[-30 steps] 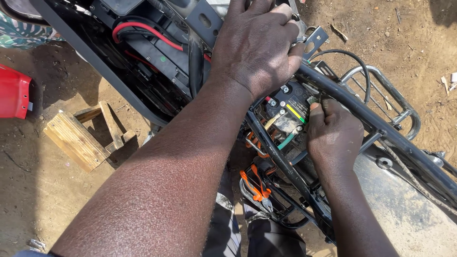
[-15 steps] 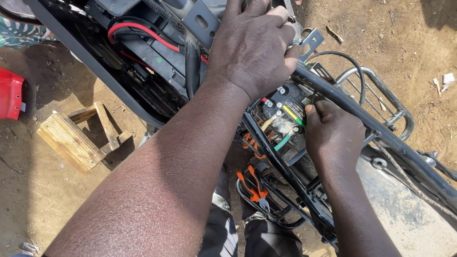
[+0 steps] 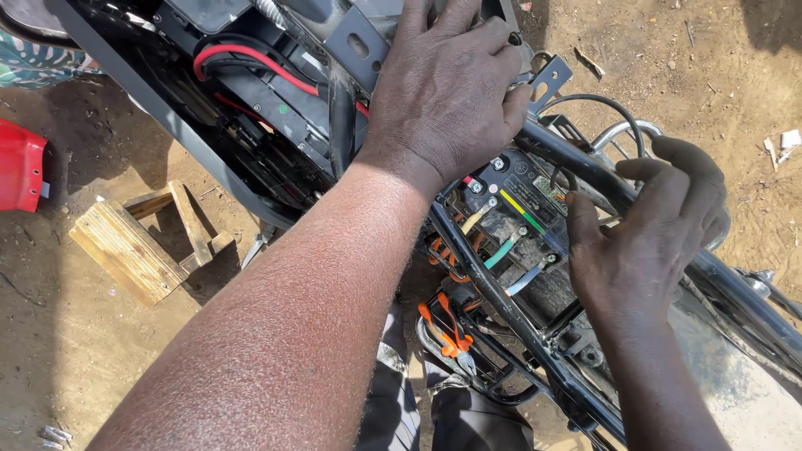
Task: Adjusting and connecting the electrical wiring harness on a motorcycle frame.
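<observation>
My left hand [image 3: 447,88] lies flat, fingers together and curled over the upper edge of a grey metal bracket [image 3: 359,42] on the stripped motorbike, pressing down rather than pinching anything. Just below that hand sits the black controller box [image 3: 522,209], the landmark here, bolted inside the black frame tube [image 3: 585,167] that runs diagonally past it. My right hand [image 3: 643,238] hovers at the box's right edge, fingers loosely spread and curved, thumb resting near the coloured label strip; it grips nothing that I can make out. Out of the box's lower-left face come three thick leads, yellow [image 3: 474,219], green [image 3: 499,250] and pale blue [image 3: 522,282], each ending at a bolt terminal. Lower left of the box, orange-handled pliers [image 3: 447,330] rest among the frame rails. Upper left of the box, a red cable [image 3: 251,60] loops across the black battery compartment [image 3: 251,117]. A black cable [image 3: 597,104] arcs above the box toward the chrome rear rack [image 3: 622,134]. Far left of the box, on bare dirt, stand a small wooden block [image 3: 125,250] and, at the picture's edge, a red plastic piece [image 3: 18,175].
</observation>
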